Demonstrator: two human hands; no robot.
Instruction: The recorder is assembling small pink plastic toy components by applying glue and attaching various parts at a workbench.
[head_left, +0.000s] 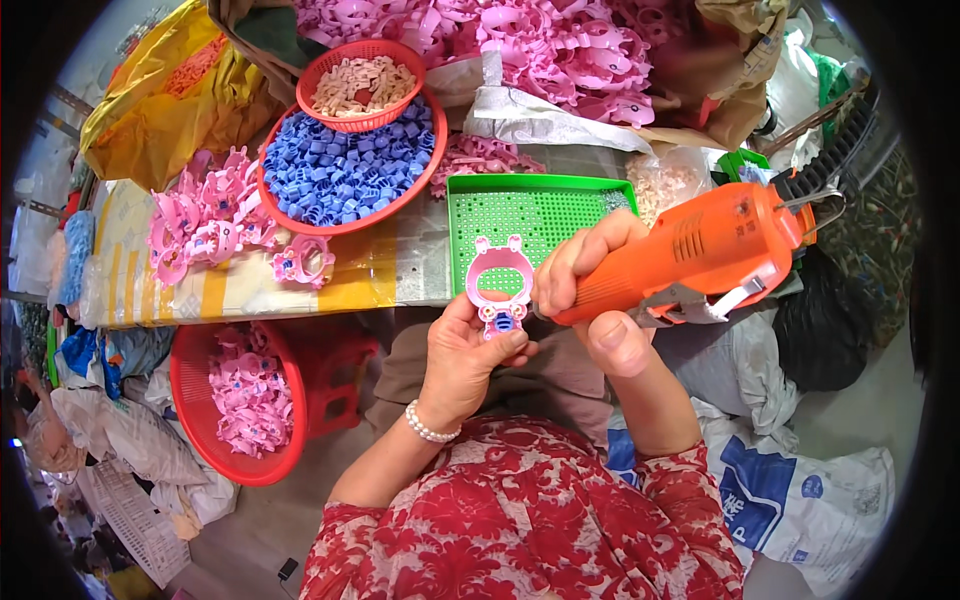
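Note:
My left hand (462, 358) pinches a pink plastic animal-shaped frame (501, 247) by its lower end, its open ring and small ears pointing away from me. A small blue piece (504, 322) sits in that lower end. My right hand (585, 268) is wrapped around an orange electric screwdriver (690, 245), lying almost level with its front end toward the frame. Fingers hide the tip, so I cannot tell whether it touches the frame. Just beyond both hands is a green perforated tray (540, 183) with small silvery bits in its right corner.
On the table stand a red basket of blue parts (345, 165) and a smaller basket of beige pieces (362, 86). Pink frames (215, 215) lie left; more fill a sack (570, 55) behind. Below left, a red basket (190, 400) holds pink pieces. A coiled cord (830, 150) trails from the screwdriver.

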